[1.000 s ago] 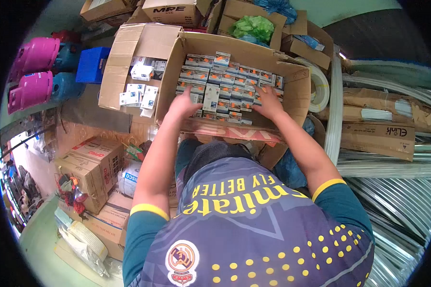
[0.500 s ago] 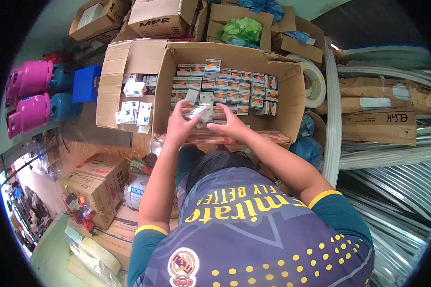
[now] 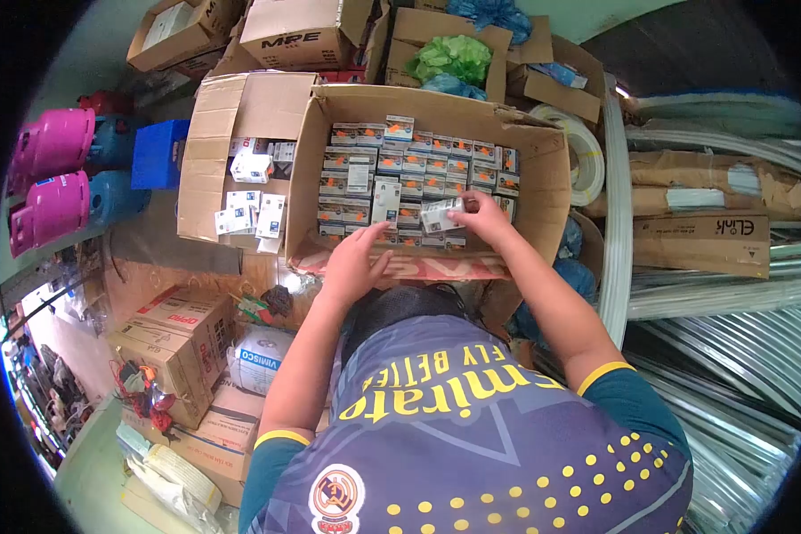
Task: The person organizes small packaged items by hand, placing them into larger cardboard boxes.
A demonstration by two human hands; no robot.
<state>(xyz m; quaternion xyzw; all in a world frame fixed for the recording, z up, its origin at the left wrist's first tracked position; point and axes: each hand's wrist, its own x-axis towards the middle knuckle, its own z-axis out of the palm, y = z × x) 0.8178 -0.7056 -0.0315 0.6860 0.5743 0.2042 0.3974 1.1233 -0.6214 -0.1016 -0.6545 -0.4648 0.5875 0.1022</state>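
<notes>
A large cardboard carton (image 3: 525, 142) stands open in front of me, with rows of small boxes marked with orange stickers (image 3: 412, 163) inside. My right hand (image 3: 489, 220) pinches a small white box (image 3: 438, 216) over the right part of these rows. My left hand (image 3: 360, 262) hovers at the carton's near edge with its fingers apart, holding nothing. Just beyond its fingertips, a white box (image 3: 385, 203) lies on top of the rows. Another pale box (image 3: 359, 174) rests a little farther up and to the left.
Loose white boxes (image 3: 270, 216) lie on the left flap side. Behind stand an MPE carton (image 3: 294, 34) and a carton with a green bag (image 3: 451, 60). Pink gas cylinders (image 3: 60, 206) and a blue box (image 3: 158, 156) are at left; long pipes (image 3: 616, 231) at right.
My hands were together over the boxes and have parted. My right hand moved right with the small white box; my left drew back toward the near edge, leaving white boxes on the rows.
</notes>
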